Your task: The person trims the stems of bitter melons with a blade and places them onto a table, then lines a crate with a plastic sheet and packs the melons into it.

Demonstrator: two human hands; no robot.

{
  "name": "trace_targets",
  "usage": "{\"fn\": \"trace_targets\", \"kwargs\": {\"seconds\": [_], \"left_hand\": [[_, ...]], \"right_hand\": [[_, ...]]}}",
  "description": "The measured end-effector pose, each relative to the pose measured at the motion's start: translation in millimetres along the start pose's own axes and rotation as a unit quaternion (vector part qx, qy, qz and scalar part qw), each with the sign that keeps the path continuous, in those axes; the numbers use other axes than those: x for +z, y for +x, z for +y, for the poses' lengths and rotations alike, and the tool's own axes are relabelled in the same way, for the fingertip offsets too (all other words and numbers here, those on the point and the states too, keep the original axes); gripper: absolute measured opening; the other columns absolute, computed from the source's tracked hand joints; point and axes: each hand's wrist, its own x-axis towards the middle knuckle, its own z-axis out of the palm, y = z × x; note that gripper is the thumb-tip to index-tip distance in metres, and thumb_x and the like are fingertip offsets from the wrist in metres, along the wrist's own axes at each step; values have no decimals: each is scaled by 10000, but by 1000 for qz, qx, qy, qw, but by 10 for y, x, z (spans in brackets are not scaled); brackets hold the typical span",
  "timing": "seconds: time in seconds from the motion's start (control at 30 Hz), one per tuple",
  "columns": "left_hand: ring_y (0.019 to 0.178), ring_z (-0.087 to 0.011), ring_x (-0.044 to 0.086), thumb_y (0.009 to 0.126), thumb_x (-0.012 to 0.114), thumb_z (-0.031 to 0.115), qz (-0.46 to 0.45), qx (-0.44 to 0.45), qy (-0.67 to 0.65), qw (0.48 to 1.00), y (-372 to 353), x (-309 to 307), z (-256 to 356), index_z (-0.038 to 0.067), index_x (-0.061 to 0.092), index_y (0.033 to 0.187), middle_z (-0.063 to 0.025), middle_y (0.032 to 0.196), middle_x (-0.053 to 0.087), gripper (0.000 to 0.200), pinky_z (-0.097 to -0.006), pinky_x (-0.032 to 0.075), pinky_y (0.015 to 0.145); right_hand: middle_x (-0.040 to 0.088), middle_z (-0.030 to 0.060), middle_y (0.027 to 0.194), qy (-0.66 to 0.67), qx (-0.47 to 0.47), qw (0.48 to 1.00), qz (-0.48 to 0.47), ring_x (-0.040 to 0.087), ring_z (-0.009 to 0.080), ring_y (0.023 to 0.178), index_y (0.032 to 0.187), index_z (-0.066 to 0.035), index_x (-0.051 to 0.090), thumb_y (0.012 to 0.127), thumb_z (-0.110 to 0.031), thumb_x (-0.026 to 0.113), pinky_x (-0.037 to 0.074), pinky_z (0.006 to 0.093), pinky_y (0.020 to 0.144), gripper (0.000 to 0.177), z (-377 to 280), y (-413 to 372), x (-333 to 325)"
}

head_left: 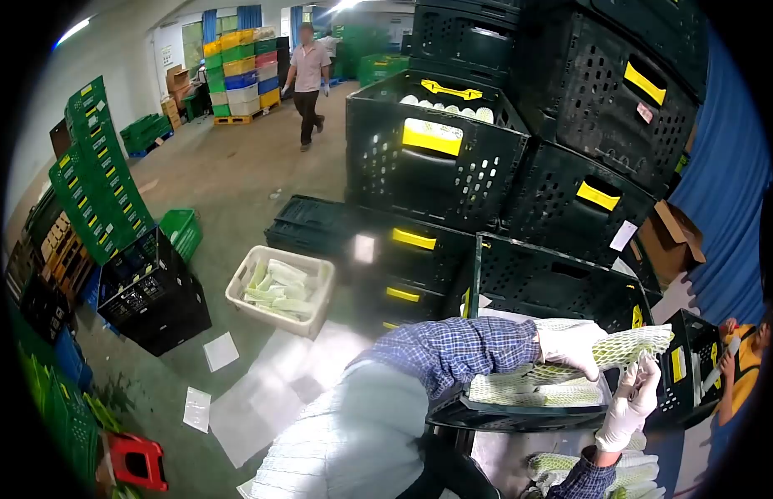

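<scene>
My left hand [572,346], in a white glove, is closed round a long pale-green vegetable in a white foam net sleeve [632,346]. Its exact kind is hidden by the net. My right hand [629,406], also gloved, has its fingers bent against the underside of the sleeve near its far end. Both hands are above a dark green crate [519,418], where more net-wrapped vegetables [536,391] lie in a row. Below my right arm, several more wrapped vegetables [636,474] are piled on a pale surface.
Dark crates with yellow handles [432,137] are stacked ahead. A white tub [237,291] holding net sleeves stands on the floor, near sheets of paper [221,351] and a red stool [137,461]. A person in yellow [745,366] works at right; another person [307,79] walks behind.
</scene>
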Motion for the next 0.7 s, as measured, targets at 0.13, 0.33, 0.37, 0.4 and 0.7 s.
{"fn": "trace_targets", "kwargs": {"seconds": [0.13,0.33,0.37,0.4,0.7], "left_hand": [[764,-199,629,595,807,187,19,20,32,999,110,9,-172,-14,644,995,-109,833,679,476,-334,514,691],[815,-286,689,689,785,355,70,20,175,982,131,-103,-158,51,690,1007,-138,896,700,450,-375,540,733],[821,-294,694,709,781,373,90,36,190,977,219,-99,-325,59,688,996,-135,901,702,435,-383,542,733],[830,-309,695,712,788,386,104,36,197,974,303,-106,-497,62,683,963,-131,892,701,423,-392,541,725],[890,-344,700,649,790,393,209,-77,224,949,242,-436,-525,35,697,947,-172,931,721,475,-399,549,755]], "right_hand": [[675,76,923,-32,48,997,-49,559,70,728,1480,-45,420,890,102,565,477,217,687,625,-73,121,135],[703,122,1177,-46,5,996,-83,626,79,908,1479,-85,476,895,93,542,508,229,780,614,-53,267,490],[711,118,1171,-41,42,991,-119,628,72,904,1463,-72,495,885,93,561,501,219,789,604,-132,300,503],[704,119,1198,-53,19,991,-125,633,77,925,1456,-64,502,884,91,568,499,221,819,596,-65,317,550],[685,85,1242,78,-10,993,-86,629,82,976,1422,-21,528,914,101,547,502,204,809,523,495,499,1044]]}}
